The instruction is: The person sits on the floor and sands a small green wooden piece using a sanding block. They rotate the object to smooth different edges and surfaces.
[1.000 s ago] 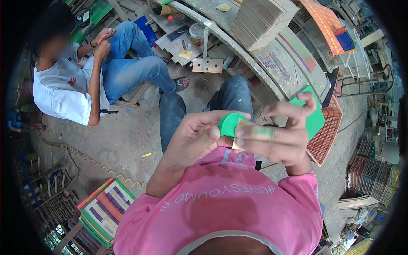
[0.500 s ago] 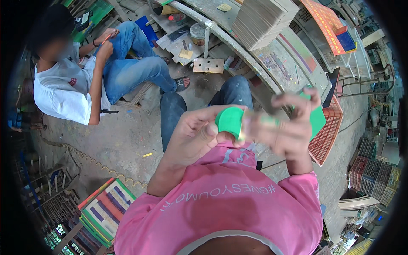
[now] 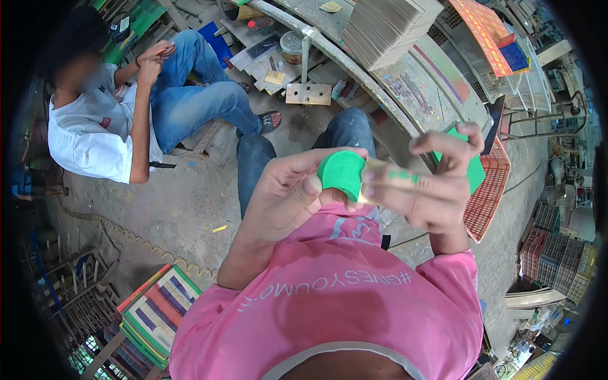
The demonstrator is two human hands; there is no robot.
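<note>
My left hand (image 3: pixel 282 190) is closed around a small bright green block (image 3: pixel 342 174) with a rounded top and a hollowed edge, held in front of my chest. My right hand (image 3: pixel 437 187) pinches a thin tan strip (image 3: pixel 375 170), possibly sandpaper, against the block's right edge. Green smears show near its fingers, and its outer fingers are raised and bent. The undersides of the block and strip are hidden by my fingers.
A seated person (image 3: pixel 107 126) in a white shirt works at the left. Ahead runs a long workbench (image 3: pixel 392 95) carrying a stack of thin boards (image 3: pixel 386 31). A red plastic basket (image 3: pixel 491 190) stands at right, with a green sheet (image 3: pixel 474 174) beside it. Colored panels (image 3: pixel 158 310) lie lower left.
My right hand was blurred by motion and now shows sharper, with the strip at the block's edge. The green block is turned slightly and a little higher.
</note>
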